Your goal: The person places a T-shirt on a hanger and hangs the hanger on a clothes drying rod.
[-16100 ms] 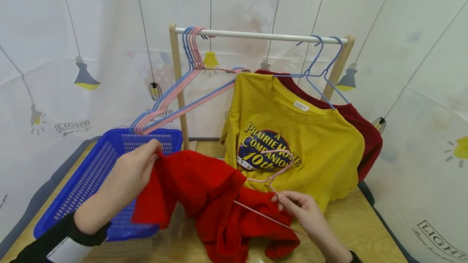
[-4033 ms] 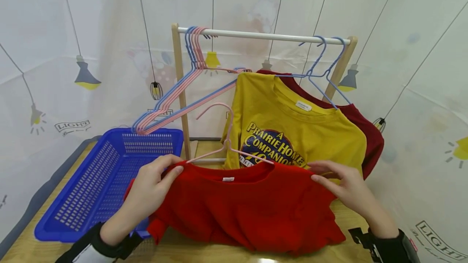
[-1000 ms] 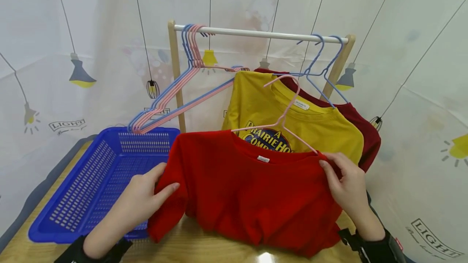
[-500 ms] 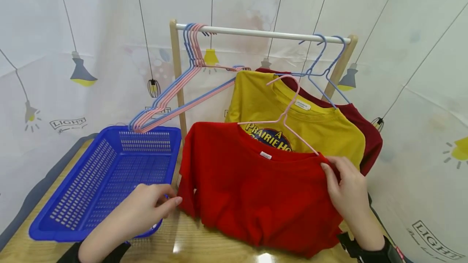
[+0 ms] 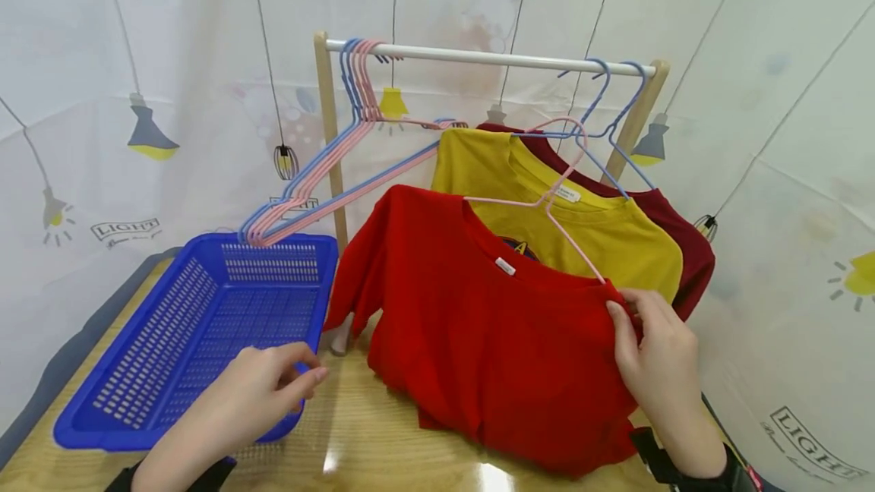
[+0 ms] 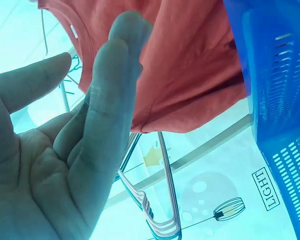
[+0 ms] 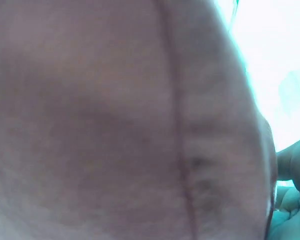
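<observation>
A red long-sleeved shirt (image 5: 465, 317) hangs tilted on a pink hanger (image 5: 551, 194), its left shoulder higher than the right. My right hand (image 5: 659, 359) pinches the right shoulder at the hanger's end. The hanger's hook rises in front of the yellow shirt (image 5: 472, 162) and overlaps a blue hanger in the head view. Apart from the red shirt, my left hand (image 5: 256, 386) is over the basket's near corner, fingers loosely bent and holding nothing. The left wrist view shows its palm (image 6: 45, 185) bare beside the red cloth. Close fabric (image 7: 90, 120) fills most of the right wrist view.
A blue plastic basket (image 5: 317, 317) stands on the wooden table (image 5: 362, 446) at left. Behind is a clothes rack (image 5: 478, 57) with several pink and blue hangers (image 5: 328, 154) at its left end. A dark red shirt (image 5: 697, 264) hangs behind the yellow one.
The red shirt, bunched up earlier, is now spread over the pink hanger. My left hand has let go of its sleeve. The shirt and hanger have risen toward the rack, its left shoulder most.
</observation>
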A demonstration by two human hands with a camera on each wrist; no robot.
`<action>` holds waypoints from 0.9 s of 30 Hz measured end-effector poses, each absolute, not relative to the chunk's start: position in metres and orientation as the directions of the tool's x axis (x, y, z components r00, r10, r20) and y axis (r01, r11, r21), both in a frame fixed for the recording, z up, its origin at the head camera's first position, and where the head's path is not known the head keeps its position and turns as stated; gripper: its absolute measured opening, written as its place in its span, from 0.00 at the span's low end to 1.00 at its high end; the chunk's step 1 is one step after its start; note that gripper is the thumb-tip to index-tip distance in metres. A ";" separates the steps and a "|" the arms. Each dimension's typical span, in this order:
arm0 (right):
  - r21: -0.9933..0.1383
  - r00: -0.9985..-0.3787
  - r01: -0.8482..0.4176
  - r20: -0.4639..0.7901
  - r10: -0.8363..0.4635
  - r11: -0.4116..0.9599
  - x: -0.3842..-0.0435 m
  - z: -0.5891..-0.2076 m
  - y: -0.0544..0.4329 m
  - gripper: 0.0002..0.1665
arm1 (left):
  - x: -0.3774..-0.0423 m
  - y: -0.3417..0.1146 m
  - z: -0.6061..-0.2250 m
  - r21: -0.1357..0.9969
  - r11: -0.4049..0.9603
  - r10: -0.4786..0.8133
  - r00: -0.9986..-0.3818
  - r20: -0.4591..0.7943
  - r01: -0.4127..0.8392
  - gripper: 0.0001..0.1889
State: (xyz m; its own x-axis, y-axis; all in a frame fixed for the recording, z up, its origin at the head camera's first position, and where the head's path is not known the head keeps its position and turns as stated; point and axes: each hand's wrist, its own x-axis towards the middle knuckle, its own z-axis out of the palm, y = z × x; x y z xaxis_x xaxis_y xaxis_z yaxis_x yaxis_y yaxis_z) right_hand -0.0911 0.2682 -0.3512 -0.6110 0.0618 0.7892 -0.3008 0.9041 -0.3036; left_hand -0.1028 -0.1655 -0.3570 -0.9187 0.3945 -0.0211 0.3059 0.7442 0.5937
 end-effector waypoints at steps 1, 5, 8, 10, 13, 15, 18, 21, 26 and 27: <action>-0.306 -0.606 -0.301 0.793 0.067 0.903 -0.091 -0.349 0.268 0.11 | -0.103 -0.165 -0.356 0.596 0.742 0.396 -0.918 -0.020 0.307 0.13; -0.319 -0.590 -0.297 0.803 0.090 0.900 -0.090 -0.344 0.266 0.11 | -0.103 -0.164 -0.356 0.598 0.730 0.413 -0.911 -0.002 0.330 0.14; -0.335 -0.589 -0.275 0.799 0.117 0.901 -0.089 -0.341 0.263 0.11 | -0.103 -0.163 -0.357 0.596 0.728 0.418 -0.908 0.006 0.340 0.14; -0.349 -0.595 -0.254 0.792 0.139 0.902 -0.089 -0.338 0.260 0.12 | -0.103 -0.162 -0.357 0.591 0.730 0.418 -0.908 0.011 0.344 0.14; -0.367 -0.600 -0.221 0.781 0.171 0.904 -0.090 -0.333 0.254 0.13 | -0.104 -0.162 -0.357 0.591 0.729 0.416 -0.909 0.017 0.345 0.14; -0.379 -0.599 -0.207 0.778 0.189 0.902 -0.092 -0.330 0.250 0.13 | -0.104 -0.162 -0.357 0.596 0.726 0.417 -0.909 0.016 0.343 0.15; -0.402 -0.597 -0.194 0.772 0.218 0.895 -0.097 -0.326 0.243 0.14 | -0.104 -0.161 -0.357 0.590 0.730 0.415 -0.910 0.018 0.345 0.14; -0.427 -0.604 -0.188 0.761 0.239 0.885 -0.105 -0.321 0.238 0.15 | -0.104 -0.160 -0.357 0.564 0.748 0.404 -0.914 0.031 0.349 0.13; -0.463 -0.627 -0.167 0.731 0.269 0.870 -0.122 -0.315 0.231 0.17 | -0.103 -0.158 -0.360 0.526 0.776 0.378 -0.924 0.055 0.349 0.10; -0.467 -0.631 -0.161 0.726 0.274 0.869 -0.125 -0.314 0.231 0.18 | -0.103 -0.158 -0.360 0.526 0.777 0.375 -0.925 0.056 0.346 0.10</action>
State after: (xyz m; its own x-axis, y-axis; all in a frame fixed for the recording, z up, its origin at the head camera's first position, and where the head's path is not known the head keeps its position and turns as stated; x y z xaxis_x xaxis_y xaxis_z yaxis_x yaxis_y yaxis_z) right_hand -0.1247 0.2307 -0.3139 -0.6309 0.2737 0.7260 -0.1605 0.8694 -0.4673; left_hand -0.1028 -0.1579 -0.3604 -0.9255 0.3747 0.0557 0.3462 0.7769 0.5258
